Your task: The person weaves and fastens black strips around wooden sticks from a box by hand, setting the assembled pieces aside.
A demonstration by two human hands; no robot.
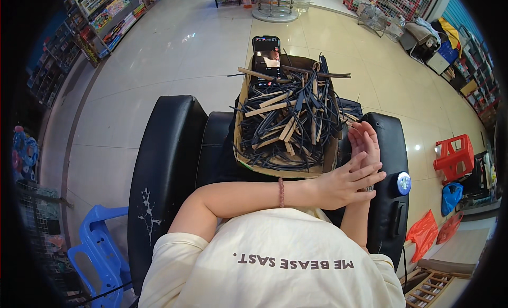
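My left arm, with a pinkish bead bracelet on it, crosses in front of me to the right. My left hand lies across my right wrist, its fingers stretched and apart. Something greyish, partly covered, shows at that wrist. Palm partly turned up, my right hand is beside the right end of a cardboard box; its fingers are loosely bent and nothing shows in them. Heaped in the box are many dark cords or straps with tan flat strips. A phone with a lit screen leans upright at the box's far left corner.
Black padded armrests flank me; the right one carries a round lit control. A blue plastic stool stands at lower left, a red stool at right near plastic bags. Stocked shelves line the tiled floor.
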